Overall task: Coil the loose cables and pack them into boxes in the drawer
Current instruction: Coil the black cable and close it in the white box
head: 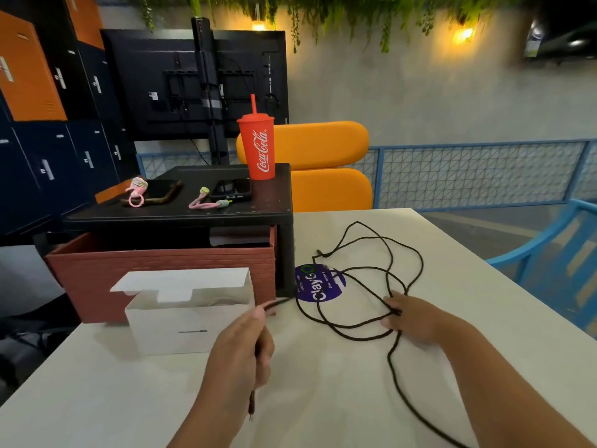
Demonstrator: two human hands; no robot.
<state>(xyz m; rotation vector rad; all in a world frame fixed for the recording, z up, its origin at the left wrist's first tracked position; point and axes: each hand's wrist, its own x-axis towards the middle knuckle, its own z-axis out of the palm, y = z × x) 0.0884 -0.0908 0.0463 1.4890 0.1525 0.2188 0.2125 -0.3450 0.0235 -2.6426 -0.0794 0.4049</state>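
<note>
A long black cable (371, 273) lies in loose tangled loops on the white table (323, 399). My left hand (240, 347) grips one end of it, and the plug dangles below my palm. My right hand (412, 318) rests on the loops at the right, fingers pinching a strand. A white cardboard box (181, 321) stands open on the table to the left of my left hand. Behind it a reddish-brown drawer (161, 270) is pulled out from a black stand (193, 208).
On the black stand lie two phones (232, 189), two pink coiled cables (206, 203) and a red Coca-Cola cup (258, 147). A round purple sticker (318, 284) is on the table under the cable. An orange chair (323, 166) stands behind, a blue chair (555, 263) at the right.
</note>
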